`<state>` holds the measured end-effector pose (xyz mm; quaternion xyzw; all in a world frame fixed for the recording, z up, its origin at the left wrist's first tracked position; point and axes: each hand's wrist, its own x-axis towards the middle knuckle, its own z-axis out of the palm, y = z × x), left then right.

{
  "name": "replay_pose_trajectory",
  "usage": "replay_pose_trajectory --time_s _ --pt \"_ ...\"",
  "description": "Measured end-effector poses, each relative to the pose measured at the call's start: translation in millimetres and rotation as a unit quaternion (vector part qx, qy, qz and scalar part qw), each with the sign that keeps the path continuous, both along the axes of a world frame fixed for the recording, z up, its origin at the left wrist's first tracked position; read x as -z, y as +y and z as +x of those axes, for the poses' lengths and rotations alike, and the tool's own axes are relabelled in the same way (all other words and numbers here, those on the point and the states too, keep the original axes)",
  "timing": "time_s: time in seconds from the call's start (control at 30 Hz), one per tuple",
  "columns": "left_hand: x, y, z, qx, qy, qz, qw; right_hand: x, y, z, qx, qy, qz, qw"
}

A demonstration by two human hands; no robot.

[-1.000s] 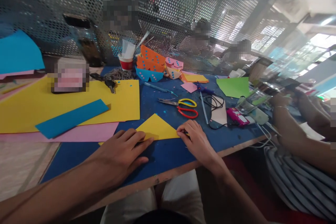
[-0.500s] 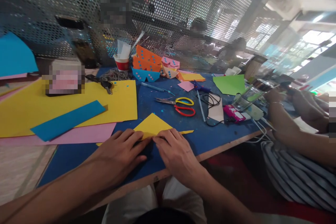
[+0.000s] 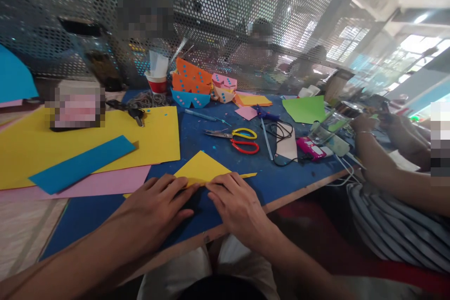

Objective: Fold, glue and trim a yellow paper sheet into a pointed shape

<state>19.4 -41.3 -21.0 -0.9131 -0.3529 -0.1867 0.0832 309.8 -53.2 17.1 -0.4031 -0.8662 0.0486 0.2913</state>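
A folded sheet of yellow paper [image 3: 202,165] lies before me on the blue tabletop, its peak pointing away from me. Along its near folded edge, my left hand [image 3: 163,201] presses the paper down, its fingers together and its thumb resting lower on the table. My right hand [image 3: 234,199] bears on the same edge with bent fingers, close to the left fingertips. Both hands hold the paper against the table and hide part of the fold. A thin yellow end [image 3: 249,175] sticks out past the right hand. Beyond the paper lie scissors [image 3: 230,137] with one yellow and one red handle.
Large yellow sheets [image 3: 158,133], a blue strip [image 3: 82,164] and keys [image 3: 136,115] lie left. Paper crowns [image 3: 191,98] and a red-white cup [image 3: 156,82] stand behind. A glue gun [image 3: 263,113], cable and pink device [image 3: 311,147] lie right, near another person's arm [image 3: 386,164].
The view has shifted slightly, so things on the table appear a little further left. Both hands stay on the yellow paper's folded edge, with the fingertips a touch further apart.
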Motion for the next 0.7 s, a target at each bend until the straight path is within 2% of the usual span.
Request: replay_pose_trajectory --time_s 0.27,0.5,0.7 --pt "0.7 -3 1 -0.004 -0.011 -0.005 1.000 0.6 -2 22 0.020 0.026 0.010 0.999" --pt "1.2 0 -3 0.000 -0.027 -0.014 1.000 -0.6 -4 53 0.098 0.027 0.001 0.995" --pt "0.7 -3 -1 -0.006 -0.005 -0.003 1.000 1.0 -2 62 0.117 0.027 0.001 0.993"
